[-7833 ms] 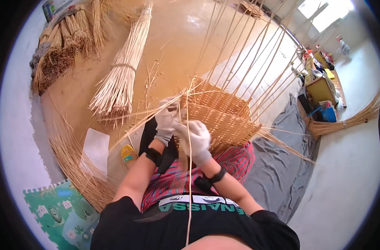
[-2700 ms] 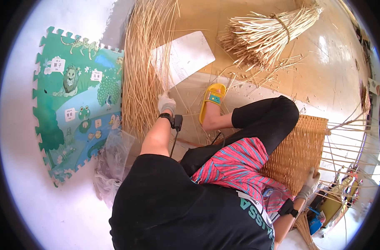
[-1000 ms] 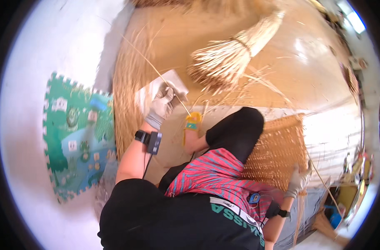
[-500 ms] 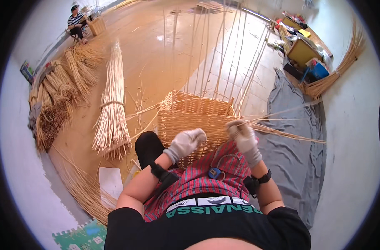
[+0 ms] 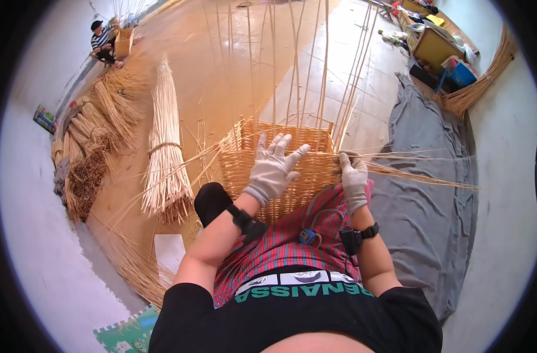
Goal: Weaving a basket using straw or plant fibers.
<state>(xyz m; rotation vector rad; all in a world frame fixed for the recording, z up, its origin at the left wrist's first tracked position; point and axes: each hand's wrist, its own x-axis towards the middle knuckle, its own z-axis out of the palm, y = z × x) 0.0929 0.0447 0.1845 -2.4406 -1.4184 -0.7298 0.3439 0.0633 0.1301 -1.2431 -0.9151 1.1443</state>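
Note:
A half-woven wicker basket (image 5: 306, 191) rests against my lap, tall upright rods (image 5: 324, 70) rising from its walls. My left hand (image 5: 274, 167), in a pale work glove, lies over the front wall near the rim with its fingers spread. At the basket's right front corner, my gloved right hand (image 5: 355, 179) has its fingers closed on a wicker strand; its exact grip is partly hidden. Long loose strands (image 5: 421, 176) stick out to the right past that hand. Others (image 5: 200, 156) trail off the left corner. A small blue tape measure (image 5: 307, 236) hangs at my lap.
To the left stands a tied bundle of peeled rods (image 5: 165, 117), with more bundles (image 5: 92, 126) along the wall. Grey cloth (image 5: 415, 223) covers the floor at right. Far left, a seated person (image 5: 102, 44) is beside another basket (image 5: 125, 42). Boxes (image 5: 436, 50) stand far right.
My left hand has risen from the front wall's lower middle and opened out near the rim. My right hand has moved slightly right, to the corner. The view has shifted a little.

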